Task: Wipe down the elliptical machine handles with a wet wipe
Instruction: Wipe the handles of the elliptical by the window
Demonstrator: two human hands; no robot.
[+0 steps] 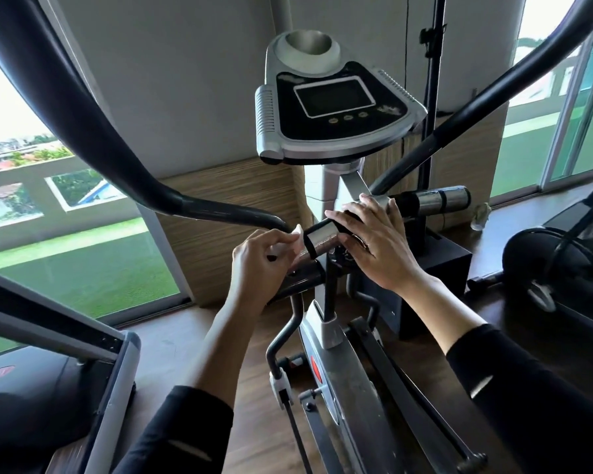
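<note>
Stands over an elliptical machine [336, 378], looking down on its short fixed handlebar [406, 201]. Pinches a white wet wipe [290, 246] between the thumb and curled fingertips of the left hand [259, 258]. Holds it against the left end of that bar, touching the edge of a shiny metal band [322, 236]. Lays the right hand [374, 241] across the middle of the bar, fingers straight and a little spread, clasping nothing, fingertips reaching past the bar toward the post. Wears black sleeves [192, 432] on both forearms.

Leaves the right end of the bar, black with two more metal bands, clear of both hands. Above the bar, shows a grey and black console [336, 107] with a dark screen, three small buttons below it and a round cup holder [308, 46] at the top. Sweeps up and outward in two long black bars: the left swing arm [83, 107] and the right swing arm [486, 100].

Rests on a wooden floor [247, 354]. Sits between a treadmill [117, 371] on the left and another exercise machine [562, 261] on the right. Faces a white wall with a thin black pole [433, 97] behind the console, flanked by tall windows [83, 261] onto green lawn.
</note>
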